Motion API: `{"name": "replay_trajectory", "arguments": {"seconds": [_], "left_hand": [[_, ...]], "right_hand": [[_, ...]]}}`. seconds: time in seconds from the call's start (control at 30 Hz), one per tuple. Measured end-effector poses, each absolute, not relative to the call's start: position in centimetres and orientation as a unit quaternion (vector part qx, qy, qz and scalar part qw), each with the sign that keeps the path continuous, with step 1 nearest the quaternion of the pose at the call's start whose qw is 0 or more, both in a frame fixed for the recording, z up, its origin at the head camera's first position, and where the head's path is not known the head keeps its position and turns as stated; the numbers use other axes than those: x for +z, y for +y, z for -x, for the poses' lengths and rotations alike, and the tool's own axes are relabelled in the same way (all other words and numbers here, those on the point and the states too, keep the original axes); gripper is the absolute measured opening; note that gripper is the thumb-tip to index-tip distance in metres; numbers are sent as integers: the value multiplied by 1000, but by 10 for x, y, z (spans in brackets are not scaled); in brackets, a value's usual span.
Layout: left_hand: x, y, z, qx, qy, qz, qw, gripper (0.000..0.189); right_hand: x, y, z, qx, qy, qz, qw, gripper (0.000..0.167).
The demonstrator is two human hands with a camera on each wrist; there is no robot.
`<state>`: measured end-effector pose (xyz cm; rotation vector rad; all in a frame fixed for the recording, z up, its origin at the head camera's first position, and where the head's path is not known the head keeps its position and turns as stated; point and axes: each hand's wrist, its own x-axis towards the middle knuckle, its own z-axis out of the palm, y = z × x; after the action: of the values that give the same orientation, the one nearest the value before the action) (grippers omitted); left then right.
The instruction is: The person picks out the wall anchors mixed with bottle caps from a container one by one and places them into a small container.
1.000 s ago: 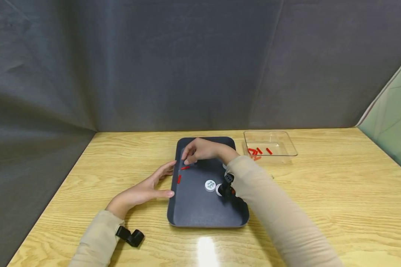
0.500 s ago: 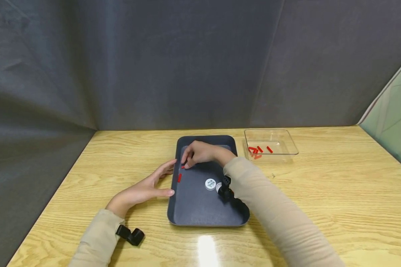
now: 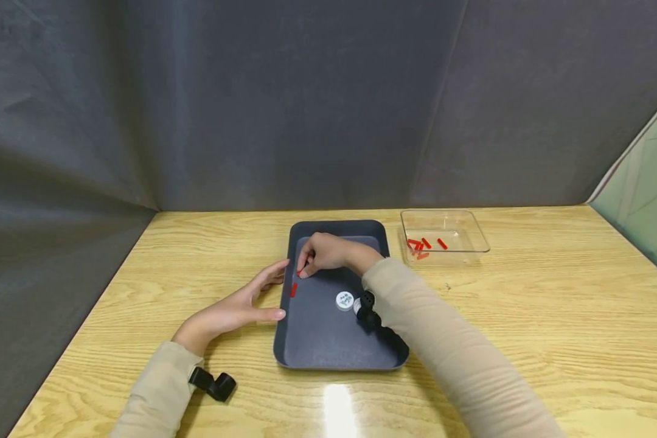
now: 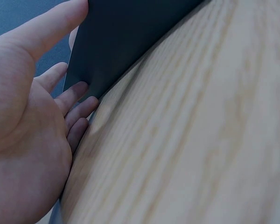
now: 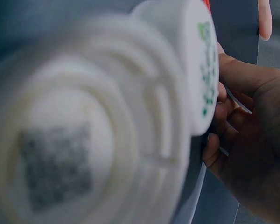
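In the head view, my right hand reaches over the dark grey tray and pinches a small red stick near the tray's left wall. Another red stick lies just below it. My left hand has its thumb and fingers extended, their tips at the tray's left rim. The left wrist view shows its fingers against the tray's outer side. A white cap with green writing lies mid-tray; beside it a second white cap is partly covered by the black wrist camera.
Behind the tray to the right stands a clear plastic bin with several red sticks inside. Close to the right wrist camera, a white ridged cap bears a dark square code. A dark cloth hangs along the table's back edge.
My right hand has come down slightly over the tray, and its thumb and fingers have gone from above the upper red stick to pinching it. My left hand stays at the rim.
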<state>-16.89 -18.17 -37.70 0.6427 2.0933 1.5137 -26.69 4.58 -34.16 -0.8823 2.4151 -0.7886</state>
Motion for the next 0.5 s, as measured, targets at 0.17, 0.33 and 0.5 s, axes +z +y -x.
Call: {"name": "replay_trajectory", "arguments": {"seconds": [0.17,0.33,0.5], "left_hand": [[-376,-182,169,552,765,-228,240,89],[-376,-182,168,552,765,-228,240,89],[-376,-182,168,551,766,-230,238,89]], "right_hand": [[-340,45,268,-282,877,317,228,12],[-338,46,269,-280,875,321,232,11],[-335,49,269,-271,876,324,232,10]]}}
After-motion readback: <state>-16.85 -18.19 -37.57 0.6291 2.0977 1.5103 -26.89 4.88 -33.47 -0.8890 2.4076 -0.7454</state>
